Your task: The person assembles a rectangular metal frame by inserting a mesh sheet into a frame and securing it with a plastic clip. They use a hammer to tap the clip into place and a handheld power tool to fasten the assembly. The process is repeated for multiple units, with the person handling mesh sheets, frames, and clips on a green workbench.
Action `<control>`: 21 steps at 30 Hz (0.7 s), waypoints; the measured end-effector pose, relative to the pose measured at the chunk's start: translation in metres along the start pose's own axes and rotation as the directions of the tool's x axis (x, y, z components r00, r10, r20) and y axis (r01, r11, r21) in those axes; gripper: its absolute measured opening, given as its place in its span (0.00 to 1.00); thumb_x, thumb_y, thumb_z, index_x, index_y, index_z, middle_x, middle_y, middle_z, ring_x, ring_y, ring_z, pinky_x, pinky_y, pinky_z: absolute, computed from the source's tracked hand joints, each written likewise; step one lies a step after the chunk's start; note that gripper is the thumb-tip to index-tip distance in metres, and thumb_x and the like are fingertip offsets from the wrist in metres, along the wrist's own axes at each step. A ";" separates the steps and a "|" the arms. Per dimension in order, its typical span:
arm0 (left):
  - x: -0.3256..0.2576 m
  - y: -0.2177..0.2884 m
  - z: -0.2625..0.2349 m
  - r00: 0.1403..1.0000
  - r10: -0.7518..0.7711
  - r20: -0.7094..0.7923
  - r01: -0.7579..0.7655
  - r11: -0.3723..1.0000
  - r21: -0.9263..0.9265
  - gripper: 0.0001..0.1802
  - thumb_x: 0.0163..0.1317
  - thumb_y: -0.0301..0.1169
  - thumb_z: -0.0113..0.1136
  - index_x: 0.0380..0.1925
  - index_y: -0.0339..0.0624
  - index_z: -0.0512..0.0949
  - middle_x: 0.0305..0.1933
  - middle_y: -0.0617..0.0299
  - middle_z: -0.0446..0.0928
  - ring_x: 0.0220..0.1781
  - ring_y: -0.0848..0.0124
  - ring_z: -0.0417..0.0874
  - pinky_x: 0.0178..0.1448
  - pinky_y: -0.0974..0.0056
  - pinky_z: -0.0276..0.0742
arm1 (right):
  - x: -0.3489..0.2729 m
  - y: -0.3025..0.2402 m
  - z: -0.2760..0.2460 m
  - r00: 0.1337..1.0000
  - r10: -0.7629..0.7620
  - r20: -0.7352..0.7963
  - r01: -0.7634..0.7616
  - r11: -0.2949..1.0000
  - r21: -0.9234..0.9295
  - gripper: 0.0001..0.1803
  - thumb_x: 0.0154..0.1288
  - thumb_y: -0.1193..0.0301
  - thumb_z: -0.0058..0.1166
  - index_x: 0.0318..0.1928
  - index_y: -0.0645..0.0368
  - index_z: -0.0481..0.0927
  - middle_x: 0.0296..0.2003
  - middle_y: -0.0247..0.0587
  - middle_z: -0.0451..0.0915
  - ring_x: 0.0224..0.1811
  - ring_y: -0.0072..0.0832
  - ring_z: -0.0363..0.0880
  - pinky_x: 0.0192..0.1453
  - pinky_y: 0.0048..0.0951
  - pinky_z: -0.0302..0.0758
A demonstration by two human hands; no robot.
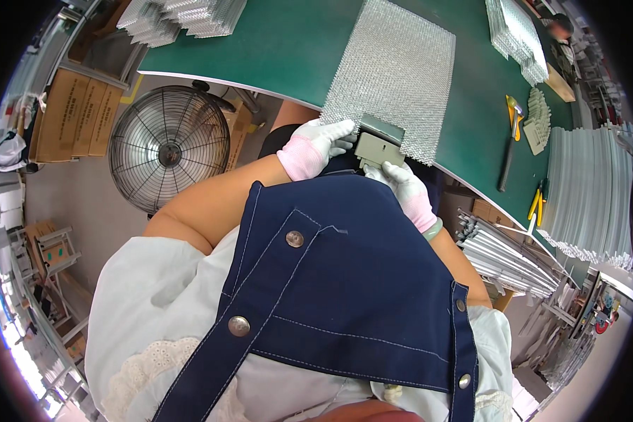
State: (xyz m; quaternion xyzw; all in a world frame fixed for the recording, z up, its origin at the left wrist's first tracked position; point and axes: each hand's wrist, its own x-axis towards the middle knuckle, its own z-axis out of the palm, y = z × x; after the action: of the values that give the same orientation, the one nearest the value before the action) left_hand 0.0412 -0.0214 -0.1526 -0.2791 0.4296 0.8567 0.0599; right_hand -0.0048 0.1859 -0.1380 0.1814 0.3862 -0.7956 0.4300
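A silvery honeycomb-textured panel (397, 74) lies flat on the green table and juts over its near edge. At its near end, a cut-out corner frames a dark grey-green block-like surface (382, 128). Just below that is a flat grey-green plastic piece (378, 149) with small slots and tabs. My left hand (321, 143), in a white glove with pink cuff, has its fingers stretched toward the panel's near-left corner and the piece's left side. My right hand (403, 184), gloved alike, grips the plastic piece at its lower edge; some fingertips are hidden.
Stacked similar panels stand on the green table (281, 67) at far left and far right. A hammer (509, 151), yellow-handled pliers (536, 204) and grey-green pieces (538, 123) lie at right. A large floor fan (169, 151) and cartons (77, 116) are at left.
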 end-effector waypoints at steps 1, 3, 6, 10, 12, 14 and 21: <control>-0.001 0.001 0.002 1.000 -0.001 -0.023 0.001 1.000 0.007 0.18 0.68 0.36 0.62 0.50 0.33 0.77 0.50 0.49 0.82 0.53 0.61 0.82 0.60 0.57 0.74 | -0.001 0.000 0.003 1.000 -0.009 -0.013 0.009 1.000 -0.010 0.23 0.69 0.79 0.50 0.63 0.63 0.65 0.53 0.55 0.76 0.51 0.40 0.80 0.56 0.40 0.81; 0.002 0.000 -0.002 1.000 0.003 0.020 -0.003 1.000 -0.011 0.17 0.69 0.35 0.62 0.49 0.32 0.77 0.49 0.49 0.82 0.53 0.62 0.82 0.60 0.57 0.74 | -0.002 -0.001 0.004 1.000 -0.007 -0.002 0.007 1.000 -0.019 0.23 0.68 0.79 0.50 0.63 0.63 0.65 0.53 0.56 0.76 0.50 0.40 0.79 0.55 0.40 0.81; 0.007 -0.006 -0.008 0.997 0.008 0.079 -0.005 1.000 -0.031 0.17 0.68 0.36 0.63 0.49 0.34 0.78 0.48 0.53 0.82 0.51 0.65 0.82 0.59 0.61 0.75 | 0.003 -0.002 0.003 0.998 0.020 0.055 -0.020 1.000 -0.006 0.24 0.68 0.79 0.51 0.64 0.63 0.65 0.53 0.56 0.76 0.49 0.40 0.79 0.54 0.41 0.81; 0.004 -0.002 -0.004 0.998 -0.025 0.061 0.026 0.999 -0.021 0.15 0.70 0.34 0.59 0.49 0.32 0.78 0.49 0.51 0.82 0.53 0.63 0.82 0.61 0.57 0.75 | 0.007 -0.001 0.002 0.995 0.030 0.098 -0.034 0.999 0.041 0.25 0.67 0.79 0.52 0.64 0.62 0.66 0.52 0.55 0.76 0.47 0.40 0.80 0.53 0.41 0.81; 0.001 0.000 -0.003 0.998 -0.018 0.067 0.019 1.000 -0.018 0.16 0.71 0.34 0.59 0.50 0.32 0.78 0.49 0.52 0.82 0.53 0.63 0.82 0.61 0.56 0.74 | 0.008 -0.001 0.002 0.994 0.026 0.109 -0.030 0.999 0.037 0.25 0.67 0.78 0.53 0.64 0.62 0.66 0.51 0.55 0.77 0.47 0.40 0.80 0.52 0.41 0.81; 0.002 -0.001 -0.005 0.995 -0.024 0.092 0.025 1.000 -0.011 0.17 0.70 0.36 0.60 0.51 0.34 0.78 0.50 0.53 0.82 0.53 0.64 0.82 0.62 0.56 0.74 | 0.007 0.000 0.003 0.995 0.017 0.101 -0.018 1.000 0.011 0.24 0.68 0.77 0.53 0.63 0.63 0.67 0.50 0.55 0.77 0.47 0.39 0.80 0.52 0.41 0.81; -0.002 -0.003 -0.003 0.936 -0.219 0.276 0.204 0.976 0.082 0.24 0.71 0.42 0.60 0.58 0.34 0.73 0.56 0.54 0.77 0.54 0.68 0.79 0.59 0.57 0.76 | -0.001 -0.004 0.012 1.000 0.011 -0.005 -0.011 0.992 -0.124 0.21 0.71 0.73 0.54 0.61 0.66 0.69 0.50 0.54 0.78 0.47 0.36 0.80 0.53 0.38 0.81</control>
State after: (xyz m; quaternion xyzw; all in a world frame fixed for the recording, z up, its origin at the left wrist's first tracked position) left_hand 0.0448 -0.0220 -0.1554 -0.1962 0.4063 0.8650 0.2198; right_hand -0.0070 0.1787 -0.1282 0.1582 0.4347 -0.7673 0.4442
